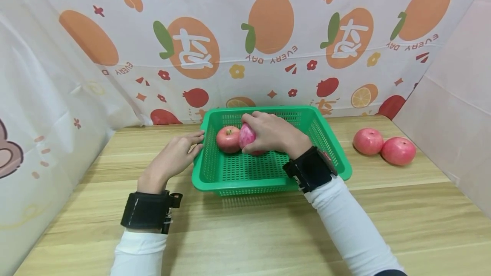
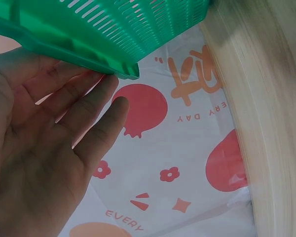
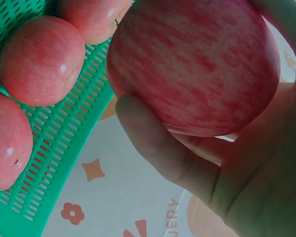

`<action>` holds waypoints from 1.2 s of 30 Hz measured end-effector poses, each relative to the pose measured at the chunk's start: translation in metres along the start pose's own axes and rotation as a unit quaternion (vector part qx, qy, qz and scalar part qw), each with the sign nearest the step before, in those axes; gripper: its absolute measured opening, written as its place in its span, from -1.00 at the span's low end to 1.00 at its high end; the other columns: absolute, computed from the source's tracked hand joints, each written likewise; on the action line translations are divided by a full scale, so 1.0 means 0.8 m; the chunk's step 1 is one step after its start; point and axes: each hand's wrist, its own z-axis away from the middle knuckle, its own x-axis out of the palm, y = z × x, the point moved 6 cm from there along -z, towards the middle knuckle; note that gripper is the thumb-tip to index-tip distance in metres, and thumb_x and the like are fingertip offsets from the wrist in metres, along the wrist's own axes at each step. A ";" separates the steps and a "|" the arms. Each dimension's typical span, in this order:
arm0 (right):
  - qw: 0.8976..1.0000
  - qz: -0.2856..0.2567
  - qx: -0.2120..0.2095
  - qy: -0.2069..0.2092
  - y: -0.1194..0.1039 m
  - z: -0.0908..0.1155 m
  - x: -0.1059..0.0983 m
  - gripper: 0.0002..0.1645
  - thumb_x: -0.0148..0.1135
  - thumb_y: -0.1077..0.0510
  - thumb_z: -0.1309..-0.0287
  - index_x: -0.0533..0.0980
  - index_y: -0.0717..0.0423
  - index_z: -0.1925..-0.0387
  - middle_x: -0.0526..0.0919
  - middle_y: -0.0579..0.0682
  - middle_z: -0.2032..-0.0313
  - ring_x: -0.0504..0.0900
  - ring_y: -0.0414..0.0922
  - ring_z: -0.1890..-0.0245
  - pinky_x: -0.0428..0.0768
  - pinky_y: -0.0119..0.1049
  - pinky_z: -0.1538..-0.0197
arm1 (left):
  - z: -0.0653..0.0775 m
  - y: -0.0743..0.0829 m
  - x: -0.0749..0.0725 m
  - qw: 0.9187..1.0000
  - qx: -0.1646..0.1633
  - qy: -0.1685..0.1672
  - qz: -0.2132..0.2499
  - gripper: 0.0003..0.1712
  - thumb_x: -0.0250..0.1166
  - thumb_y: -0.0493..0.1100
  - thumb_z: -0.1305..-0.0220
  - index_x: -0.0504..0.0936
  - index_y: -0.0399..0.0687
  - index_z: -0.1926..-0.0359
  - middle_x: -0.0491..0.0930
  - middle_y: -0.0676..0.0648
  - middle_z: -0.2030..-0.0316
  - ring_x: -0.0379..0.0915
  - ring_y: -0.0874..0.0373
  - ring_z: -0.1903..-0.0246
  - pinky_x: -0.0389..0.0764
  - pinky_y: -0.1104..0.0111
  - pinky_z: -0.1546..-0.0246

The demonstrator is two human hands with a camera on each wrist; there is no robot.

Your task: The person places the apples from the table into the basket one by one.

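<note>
A green slotted basket [image 1: 249, 187] sits on the wooden table. My right hand [image 1: 272, 133] reaches into it and grips a pink striped apple [image 1: 247, 135] just above the basket floor, beside a red apple [image 1: 228, 139]. In the right wrist view my thumb and fingers curl round the held apple [image 3: 197, 64], and three more apples [image 3: 42, 59] lie on the basket floor [image 3: 64, 143]. My left hand [image 1: 174, 156] lies with straight fingers against the basket's left rim. The left wrist view shows those fingers [image 2: 89, 113] under the rim [image 2: 113, 29].
Two more red apples [image 1: 368, 141] [image 1: 398, 150] lie on the table to the right of the basket. A fruit-printed cloth [image 1: 268, 54] hangs behind and on the left, and a pale panel [image 1: 452, 118] closes the right side.
</note>
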 end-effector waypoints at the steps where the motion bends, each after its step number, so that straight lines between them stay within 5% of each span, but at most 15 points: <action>1: 1.000 0.001 -0.002 -0.002 0.000 -0.002 0.001 -0.29 0.29 -0.21 0.17 0.30 -0.02 -0.01 0.39 -0.04 0.19 0.39 -0.15 0.30 0.51 -0.30 0.31 | 0.000 0.000 0.000 1.000 0.000 0.001 -0.001 -0.56 0.08 -0.27 -0.26 0.36 -0.41 -0.12 0.30 -0.28 -0.18 0.37 -0.04 0.10 0.44 0.15 0.25; 8: 1.000 0.018 -0.010 -0.014 -0.002 -0.011 0.006 -0.25 0.29 -0.20 0.17 0.29 -0.02 -0.07 0.40 -0.02 0.13 0.39 -0.13 0.26 0.51 -0.28 0.27 | -0.001 -0.001 0.000 1.000 0.003 0.002 0.001 -0.56 0.08 -0.26 -0.26 0.36 -0.41 -0.12 0.30 -0.27 -0.18 0.24 -0.10 -0.09 0.45 0.03 0.05; 15: 0.999 0.034 -0.012 -0.034 -0.005 -0.020 0.016 -0.16 0.30 -0.21 0.16 0.25 -0.03 -0.16 0.38 0.00 0.01 0.36 -0.11 0.16 0.51 -0.26 0.18 | -0.001 0.000 0.000 1.000 0.007 0.006 -0.002 -0.57 0.08 -0.27 -0.26 0.37 -0.41 -0.11 0.31 -0.27 -0.18 0.37 -0.04 0.08 0.43 0.15 0.26; 22: 0.998 0.048 -0.023 -0.036 -0.011 -0.026 0.021 -0.22 0.31 -0.19 0.18 0.29 -0.06 -0.11 0.39 -0.04 0.09 0.37 -0.15 0.21 0.51 -0.30 0.23 | -0.002 -0.001 0.000 1.000 0.007 0.010 -0.001 -0.57 0.09 -0.27 -0.25 0.38 -0.41 -0.10 0.31 -0.28 -0.17 0.34 -0.06 0.01 0.47 0.11 0.20; 32: 0.996 0.048 -0.034 -0.064 -0.019 -0.034 0.032 -0.16 0.33 -0.19 0.18 0.26 -0.02 -0.15 0.38 -0.01 0.05 0.39 -0.14 0.22 0.52 -0.27 0.22 | -0.001 0.001 -0.001 1.000 0.008 0.012 -0.005 -0.58 0.09 -0.27 -0.25 0.39 -0.41 -0.10 0.32 -0.28 -0.16 0.37 0.08 0.48 0.41 0.20 0.34; 36: 0.996 0.049 -0.034 -0.072 -0.020 -0.035 0.037 -0.14 0.33 -0.20 0.18 0.24 -0.04 -0.17 0.38 -0.03 0.06 0.39 -0.15 0.21 0.52 -0.29 0.22 | 0.000 0.001 0.000 1.000 0.008 0.011 -0.006 -0.58 0.09 -0.27 -0.25 0.38 -0.41 -0.10 0.32 -0.28 -0.16 0.39 0.09 0.46 0.42 0.21 0.36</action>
